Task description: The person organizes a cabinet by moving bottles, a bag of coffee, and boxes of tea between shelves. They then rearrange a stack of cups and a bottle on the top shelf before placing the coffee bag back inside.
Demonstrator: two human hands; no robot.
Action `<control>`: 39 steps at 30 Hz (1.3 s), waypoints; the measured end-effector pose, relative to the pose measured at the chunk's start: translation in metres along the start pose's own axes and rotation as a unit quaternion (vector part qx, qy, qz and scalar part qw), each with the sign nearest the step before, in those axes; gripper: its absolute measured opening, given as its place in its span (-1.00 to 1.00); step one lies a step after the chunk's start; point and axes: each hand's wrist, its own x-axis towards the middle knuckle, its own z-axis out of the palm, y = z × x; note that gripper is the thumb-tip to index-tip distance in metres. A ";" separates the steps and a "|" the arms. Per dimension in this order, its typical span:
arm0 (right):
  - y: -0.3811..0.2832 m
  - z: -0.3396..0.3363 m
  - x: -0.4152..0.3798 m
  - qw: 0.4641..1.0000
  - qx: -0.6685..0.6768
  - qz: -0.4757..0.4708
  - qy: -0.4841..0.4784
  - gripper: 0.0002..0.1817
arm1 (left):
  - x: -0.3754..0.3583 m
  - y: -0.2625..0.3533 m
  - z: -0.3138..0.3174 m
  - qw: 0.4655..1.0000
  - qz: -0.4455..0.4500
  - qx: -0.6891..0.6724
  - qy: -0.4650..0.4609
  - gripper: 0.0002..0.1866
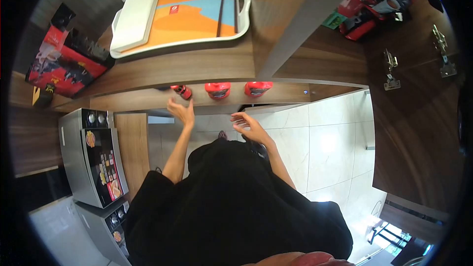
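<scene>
Red bottle (182,91), smallest of three red-capped containers, is seen lying tilted at the front edge of a wooden shelf, just beside the left hand (181,112). The left hand is raised, fingers spread wide, palm toward the bottle; contact cannot be confirmed and nothing is held. The right hand (249,127) is lower, fingers loosely spread and slightly curled, also empty. Two larger red containers (218,90) (257,88) are noted further along the same edge, well apart from either hand. A white tray (197,39) with a white box (134,19) and chopsticks (221,9) is recorded on the bench above.

Risk, as judged: the bottle sits at the lip and off upright; a brushing touch from open fingers could roll it off the edge to the tiled floor (325,148). A neighbouring container could be knocked likewise.
</scene>
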 end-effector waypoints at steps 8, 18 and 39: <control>-0.108 -0.099 -0.054 0.976 -0.006 -0.193 0.097 -0.67 | -0.104 0.170 -0.053 0.875 0.364 -0.295 -0.121 -0.45; -0.222 -0.186 0.056 0.909 -0.144 -0.328 0.215 -0.34 | -0.023 0.444 -0.081 0.857 0.392 -0.335 0.018 -0.44; -0.240 -0.172 -0.008 0.847 -0.106 -0.446 0.269 -0.29 | -0.025 0.506 -0.131 0.868 0.152 -0.464 -0.090 -0.45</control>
